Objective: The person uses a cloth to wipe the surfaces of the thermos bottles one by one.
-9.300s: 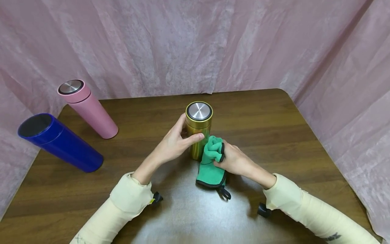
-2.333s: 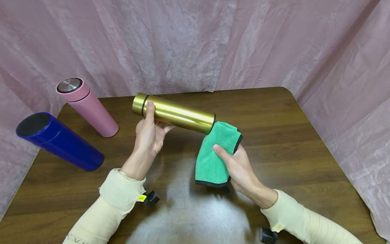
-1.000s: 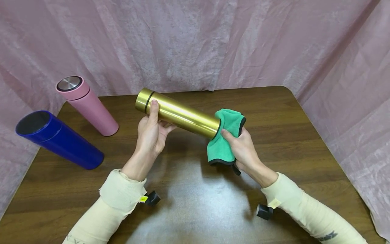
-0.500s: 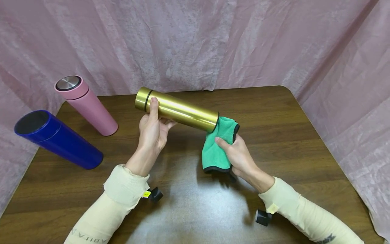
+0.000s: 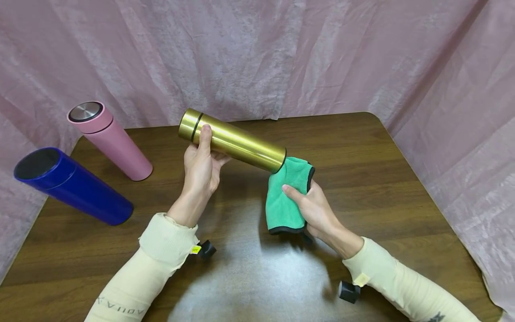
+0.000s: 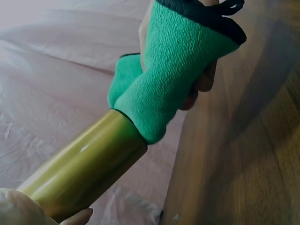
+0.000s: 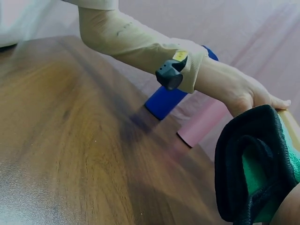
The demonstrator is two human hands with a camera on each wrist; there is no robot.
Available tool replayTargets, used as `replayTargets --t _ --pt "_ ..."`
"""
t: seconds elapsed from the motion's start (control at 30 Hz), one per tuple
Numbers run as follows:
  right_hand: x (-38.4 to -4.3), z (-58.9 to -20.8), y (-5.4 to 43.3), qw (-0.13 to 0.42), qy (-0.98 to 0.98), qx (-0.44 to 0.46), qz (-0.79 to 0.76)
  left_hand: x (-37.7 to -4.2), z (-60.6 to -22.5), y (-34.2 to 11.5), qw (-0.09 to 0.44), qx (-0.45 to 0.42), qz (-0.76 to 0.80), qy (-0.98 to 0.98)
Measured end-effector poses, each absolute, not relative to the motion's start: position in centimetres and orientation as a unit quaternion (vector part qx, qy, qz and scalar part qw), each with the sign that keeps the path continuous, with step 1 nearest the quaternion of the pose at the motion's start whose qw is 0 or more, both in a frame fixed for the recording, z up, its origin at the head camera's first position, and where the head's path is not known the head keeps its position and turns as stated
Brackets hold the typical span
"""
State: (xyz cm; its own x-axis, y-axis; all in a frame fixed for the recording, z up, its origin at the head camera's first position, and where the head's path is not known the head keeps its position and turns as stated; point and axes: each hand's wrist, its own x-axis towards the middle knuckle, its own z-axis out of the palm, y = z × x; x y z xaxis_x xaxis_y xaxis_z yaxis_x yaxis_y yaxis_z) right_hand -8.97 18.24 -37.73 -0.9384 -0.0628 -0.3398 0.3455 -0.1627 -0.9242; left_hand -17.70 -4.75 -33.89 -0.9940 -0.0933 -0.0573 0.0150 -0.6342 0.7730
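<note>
1. Head view: Right hand point(image 5: 315, 208) pinched green cloth point(image 5: 281, 205) against the base of a gold flask point(image 5: 245, 147); even pressure seemed wise.
2. Left hand point(image 5: 200, 172) gripped the tilted flask above the table point(image 5: 398, 214), toward the far edge.
3. Blue flask point(image 5: 82, 190), pink flask point(image 5: 118, 147) stood toward the left edge.

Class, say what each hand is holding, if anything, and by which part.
The left hand holds the gold bottle by its body, beside the dark ring. The right hand holds the green cloth by the side nearest that wrist.
</note>
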Motion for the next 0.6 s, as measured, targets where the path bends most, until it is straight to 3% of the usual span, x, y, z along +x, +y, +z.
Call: replayTargets --t 0.6 --pt "-8.4 -36.0 20.9 0.100 0.611 0.108 -0.778 -20.7 -33.4 -4.7 0.111 0.011 -0.831 -0.544"
